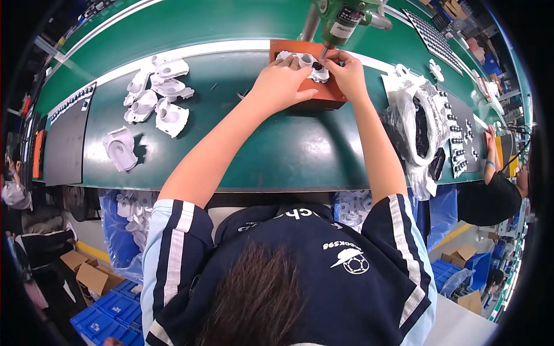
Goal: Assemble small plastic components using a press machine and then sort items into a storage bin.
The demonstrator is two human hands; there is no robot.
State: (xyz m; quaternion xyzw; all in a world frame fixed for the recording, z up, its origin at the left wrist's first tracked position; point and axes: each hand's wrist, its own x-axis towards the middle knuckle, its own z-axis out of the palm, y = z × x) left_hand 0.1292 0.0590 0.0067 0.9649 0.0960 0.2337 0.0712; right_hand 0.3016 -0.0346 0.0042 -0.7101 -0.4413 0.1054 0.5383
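A white plastic part (306, 59) with a round collar sits in an orange-red block fixture (281, 45) at the far middle of the bench. My left hand (281, 85) holds this part down, its fingers over the left side and its thumb stretched out toward me. At the part's right side, my right hand (346, 74) is closed in a pinch close to the metal tip of a green power tool (341, 26). What those fingertips grip is hidden. Between the hands a small black piece (317, 66) shows on the part.
Several loose white plastic parts (171, 117) lie on the green bench (231, 150) at left, beside a dark board (68, 138). To the right are a clear plastic bag (412, 115) and a strip of small black pieces (456, 138). A co-worker's arm (490, 155) shows at far right.
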